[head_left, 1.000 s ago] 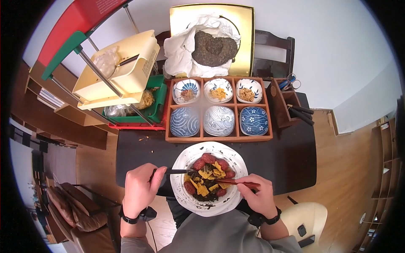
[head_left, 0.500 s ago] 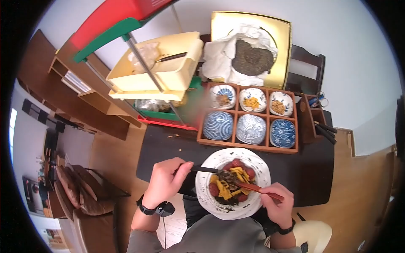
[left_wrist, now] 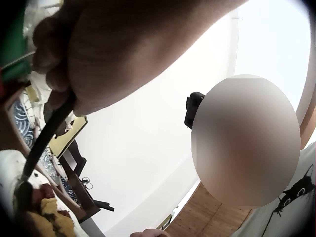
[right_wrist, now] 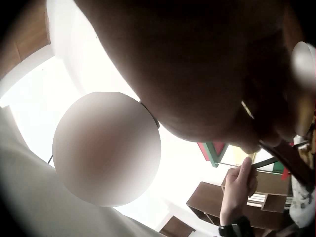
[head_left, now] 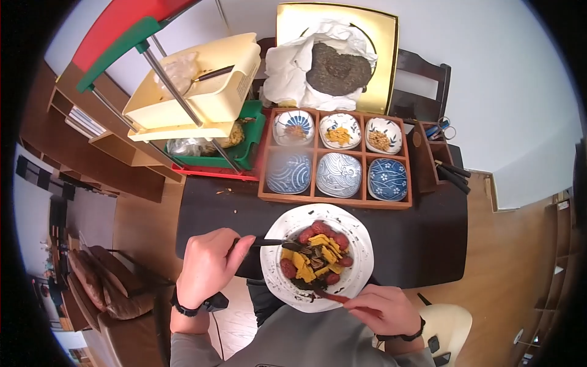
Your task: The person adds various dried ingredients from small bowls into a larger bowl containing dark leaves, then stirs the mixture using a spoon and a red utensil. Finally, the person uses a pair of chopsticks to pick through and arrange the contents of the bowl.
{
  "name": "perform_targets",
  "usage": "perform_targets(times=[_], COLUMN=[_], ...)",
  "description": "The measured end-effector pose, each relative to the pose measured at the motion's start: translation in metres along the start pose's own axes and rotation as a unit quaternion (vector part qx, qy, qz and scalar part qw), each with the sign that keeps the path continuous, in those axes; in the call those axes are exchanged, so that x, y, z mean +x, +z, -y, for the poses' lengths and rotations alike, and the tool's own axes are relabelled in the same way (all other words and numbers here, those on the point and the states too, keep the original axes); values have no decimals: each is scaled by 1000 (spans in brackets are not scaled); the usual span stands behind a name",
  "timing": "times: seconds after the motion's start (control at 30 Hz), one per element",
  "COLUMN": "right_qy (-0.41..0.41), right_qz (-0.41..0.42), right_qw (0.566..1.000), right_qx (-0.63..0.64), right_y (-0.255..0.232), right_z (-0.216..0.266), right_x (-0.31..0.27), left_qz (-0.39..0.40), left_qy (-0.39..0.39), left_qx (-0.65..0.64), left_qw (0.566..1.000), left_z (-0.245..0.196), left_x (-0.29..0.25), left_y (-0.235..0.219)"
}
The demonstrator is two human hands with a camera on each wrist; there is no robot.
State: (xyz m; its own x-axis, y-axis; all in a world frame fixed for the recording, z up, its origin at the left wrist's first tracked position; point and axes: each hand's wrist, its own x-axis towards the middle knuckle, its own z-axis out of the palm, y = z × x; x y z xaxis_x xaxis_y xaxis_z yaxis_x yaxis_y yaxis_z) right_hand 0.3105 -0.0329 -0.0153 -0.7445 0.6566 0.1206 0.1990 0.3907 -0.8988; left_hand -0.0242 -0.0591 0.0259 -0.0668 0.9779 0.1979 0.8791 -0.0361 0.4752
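A white bowl (head_left: 273, 272) with a wide rim holds red dates (head_left: 288, 268), yellow dried pieces (head_left: 302, 266) and dark leaves (head_left: 301, 284). From the left, my left hand (head_left: 211, 266) grips a black spoon-like utensil (head_left: 267, 242), its rounded end over the food at the upper left. My right hand (head_left: 384, 313), at the lower right of the bowl, pinches a reddish wooden utensil (head_left: 334, 297) between thumb and fingers. That utensil's tip sits in the leaves at the bowl's near side. Dark leaf bits speckle the rim.
Behind the bowl stands a six-part wooden tray (head_left: 336, 202) of patterned dishes, three with dried ingredients. A tiered rack with a cream bin (head_left: 226, 101) is at left. Farther back, a dark pressed cake (head_left: 339, 70) lies on white paper. A wooden holder (head_left: 423, 156) with scissors stands right.
My right hand has drawn the wooden utensil's tip from the middle of the food to the bowl's near edge. The black utensil stays over the upper left. The head view swung and partly returned.
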Motion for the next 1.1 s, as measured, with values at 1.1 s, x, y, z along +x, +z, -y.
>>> perform_targets(times=[1.1], right_qy=[-37], right_qz=[-40], right_qw=[999], right_qx=[1], right_y=[27], right_z=[-17], right_x=[9], left_qz=[11], left_qy=[-31], left_qx=[-8], left_qw=[999], left_z=[-1], left_x=[-5], left_y=[1])
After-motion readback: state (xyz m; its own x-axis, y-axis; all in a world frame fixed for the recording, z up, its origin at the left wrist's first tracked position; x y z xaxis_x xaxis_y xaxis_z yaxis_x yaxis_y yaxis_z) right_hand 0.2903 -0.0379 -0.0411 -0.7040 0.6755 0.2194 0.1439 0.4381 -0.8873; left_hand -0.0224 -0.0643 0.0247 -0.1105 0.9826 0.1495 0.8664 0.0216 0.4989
